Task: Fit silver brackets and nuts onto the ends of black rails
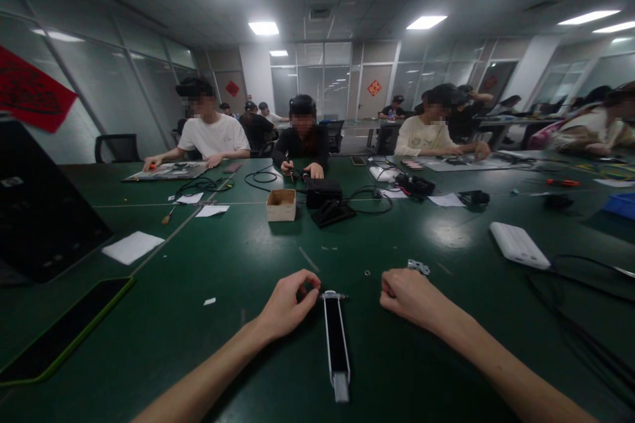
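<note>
A long, narrow metal frame [347, 344] with silver edges and a dark middle lies lengthwise in front of me. Across its far end runs a thin pin or bolt [335, 295]. My left hand [289, 301] is closed in a pinch, thumb and forefinger together right beside the pin's left end; whether they grip it I cannot tell. To the right of the frame, my right hand [409, 294] is curled low over the table, its fingertips hidden. Just behind that hand is a small metal bracket with holes [419, 267]. A tiny nut-like ring [367, 272] lies between both hands.
A phone with a green edge [69, 327] and a dark monitor [44, 205] are at left. Ahead stand a small cardboard box [281, 205] and a black device [323, 193]. A white power bank [518, 244] and black cables [560, 304] lie right. Several people sit opposite.
</note>
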